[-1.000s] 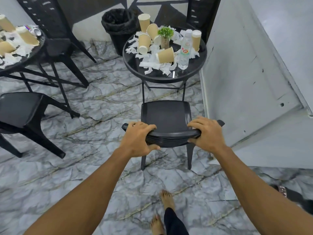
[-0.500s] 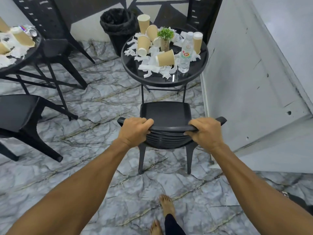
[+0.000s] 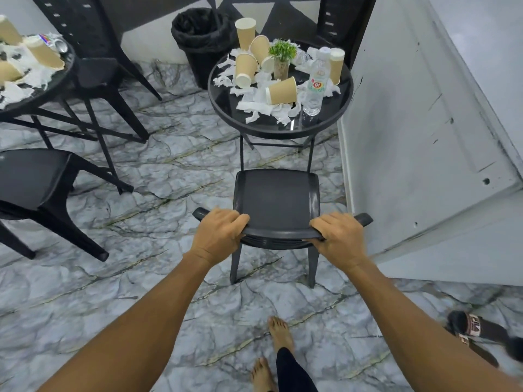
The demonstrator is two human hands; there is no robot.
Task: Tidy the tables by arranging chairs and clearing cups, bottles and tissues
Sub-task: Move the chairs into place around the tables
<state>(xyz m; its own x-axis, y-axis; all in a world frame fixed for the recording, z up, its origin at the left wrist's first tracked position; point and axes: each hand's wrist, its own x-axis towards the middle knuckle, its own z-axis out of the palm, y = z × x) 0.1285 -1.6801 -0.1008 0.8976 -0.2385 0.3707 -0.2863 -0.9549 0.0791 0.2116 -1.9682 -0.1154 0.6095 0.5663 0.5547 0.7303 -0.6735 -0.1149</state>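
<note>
A black plastic chair (image 3: 276, 198) stands in front of me, its seat facing a round black table (image 3: 226, 108). My left hand (image 3: 219, 234) grips the left end of the chair's top rail and my right hand (image 3: 338, 239) grips the right end. On the table lie several brown paper cups (image 3: 281, 91), torn white tissues (image 3: 266, 107), a clear water bottle (image 3: 314, 89) and a small green plant (image 3: 281, 59). A second littered table (image 3: 60, 80) is at the far left.
A white wall (image 3: 424, 123) runs close along the right of the chair and table. A black lined bin (image 3: 202, 43) stands behind the table. More black chairs (image 3: 31, 182) stand at the left and back. A sandal (image 3: 475, 332) lies at the lower right. My bare feet (image 3: 278, 332) are on marble floor.
The chair has slid forward, nearer the round table, with both hands still gripping its top rail. My view has moved closer to the table.
</note>
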